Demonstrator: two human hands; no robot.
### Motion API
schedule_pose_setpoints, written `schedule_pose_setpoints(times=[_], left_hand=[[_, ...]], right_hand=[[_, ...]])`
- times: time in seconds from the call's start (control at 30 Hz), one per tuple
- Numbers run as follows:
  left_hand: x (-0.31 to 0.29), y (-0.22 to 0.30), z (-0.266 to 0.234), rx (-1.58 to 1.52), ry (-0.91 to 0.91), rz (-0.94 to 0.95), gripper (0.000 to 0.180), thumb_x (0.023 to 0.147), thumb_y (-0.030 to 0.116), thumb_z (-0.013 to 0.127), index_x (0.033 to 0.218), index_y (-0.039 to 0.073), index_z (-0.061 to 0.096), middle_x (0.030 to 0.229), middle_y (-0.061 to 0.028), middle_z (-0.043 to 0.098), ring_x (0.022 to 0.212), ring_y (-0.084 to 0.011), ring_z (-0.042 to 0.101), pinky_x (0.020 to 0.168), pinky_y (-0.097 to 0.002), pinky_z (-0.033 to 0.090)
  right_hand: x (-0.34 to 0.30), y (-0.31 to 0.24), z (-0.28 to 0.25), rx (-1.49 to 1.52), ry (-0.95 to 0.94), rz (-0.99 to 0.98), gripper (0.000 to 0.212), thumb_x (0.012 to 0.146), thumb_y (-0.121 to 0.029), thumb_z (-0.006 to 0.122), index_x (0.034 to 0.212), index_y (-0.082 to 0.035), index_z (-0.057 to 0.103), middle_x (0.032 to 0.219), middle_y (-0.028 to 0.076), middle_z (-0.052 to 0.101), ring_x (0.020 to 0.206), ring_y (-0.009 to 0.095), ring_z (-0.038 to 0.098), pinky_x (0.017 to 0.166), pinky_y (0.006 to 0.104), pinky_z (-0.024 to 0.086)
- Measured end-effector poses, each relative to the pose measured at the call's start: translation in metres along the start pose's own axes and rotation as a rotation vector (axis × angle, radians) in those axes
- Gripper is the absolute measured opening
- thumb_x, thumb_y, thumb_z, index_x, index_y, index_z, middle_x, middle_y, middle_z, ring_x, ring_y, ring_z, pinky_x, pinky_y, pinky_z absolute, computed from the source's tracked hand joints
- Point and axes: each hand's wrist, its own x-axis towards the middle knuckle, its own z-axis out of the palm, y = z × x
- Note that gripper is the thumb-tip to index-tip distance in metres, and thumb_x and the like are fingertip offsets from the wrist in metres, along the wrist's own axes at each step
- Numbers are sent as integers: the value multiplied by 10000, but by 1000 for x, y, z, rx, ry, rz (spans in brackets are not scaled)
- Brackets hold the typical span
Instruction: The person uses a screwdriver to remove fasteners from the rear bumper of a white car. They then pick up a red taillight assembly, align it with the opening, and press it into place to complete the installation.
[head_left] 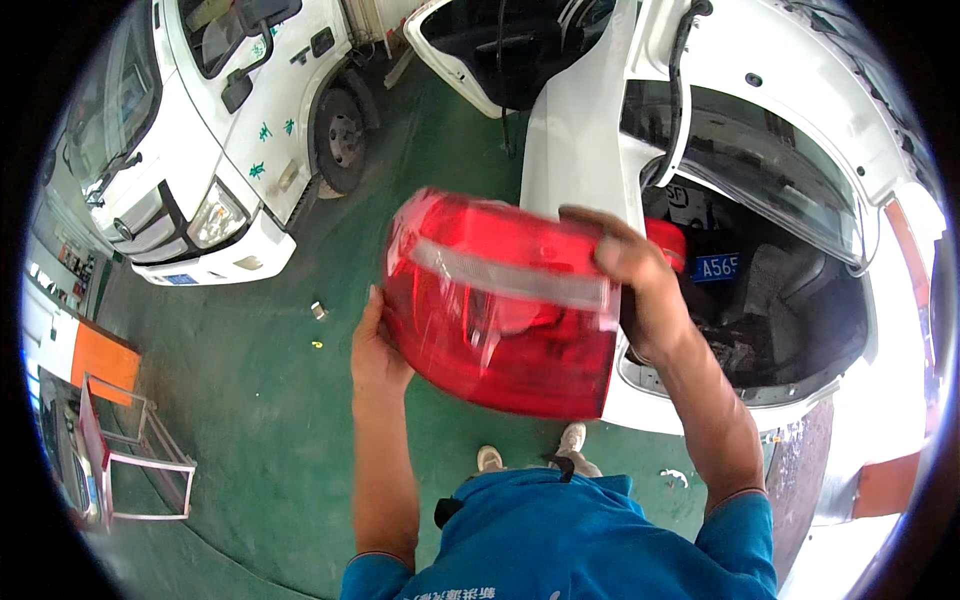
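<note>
A large red tail light (510,340) with a pale clear band across its lens is held up in front of me, above the floor. My left hand (377,345) supports its left edge, with the fingers hidden behind it. On the other side my right hand (640,270) grips the right end, thumb over the upper corner and the remaining fingers mostly out of sight. Just right of it is the rear of a white car (570,140) with its trunk (800,310) open. A second red object (665,243), possibly another light, shows partly behind my right hand.
A white truck (230,130) stands at the far left. The car's open door (470,60) juts out at the top. A metal-framed stand (150,485) and an orange panel (105,362) are at the left. Small scraps (318,311) lie on the green floor (270,400).
</note>
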Motion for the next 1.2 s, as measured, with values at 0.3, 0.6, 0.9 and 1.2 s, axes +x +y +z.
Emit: schedule_pose_setpoints(times=[0.3, 0.6, 0.9, 1.2], left_hand=[[-17, 15, 76, 47, -174, 88, 380, 1102, 288, 474, 1308, -2, 605, 1337, -150, 668, 1211, -271, 653, 1068, -451, 511], [-1, -3, 63, -71, -286, -17, 411, 1110, 300, 416, 1348, 9, 582, 1383, -164, 642, 1269, -302, 626, 1100, -491, 495], [-21, -15, 70, -29, -410, -237, 607, 1055, 540, 422, 1315, 10, 565, 1258, -190, 604, 1155, -346, 580, 986, -509, 497], [-13, 23, 80, 53, -418, 225, 683, 1066, 633, 347, 980, 15, 624, 793, -117, 607, 703, -257, 560, 644, -400, 521]], right_hand=[[-5, -57, 1, 158, 4, -82, 656, 917, -417, 645, 1369, 53, 570, 1260, 186, 666, 1139, 270, 642, 1056, 379, 464], [-19, -72, 10, -157, 26, -203, 816, 869, -490, 726, 1417, 84, 541, 1279, 243, 643, 1162, 271, 627, 1045, 341, 466], [-100, 34, 15, -637, -303, -803, 1128, 664, -402, 947, 1552, -13, 370, 1341, 252, 605, 1109, 397, 661, 941, 473, 555], [-132, 106, -21, -473, -153, -439, 1262, 674, -499, 945, 1609, -19, 245, 1570, 271, 377, 1451, 428, 401, 1159, 569, 360]])
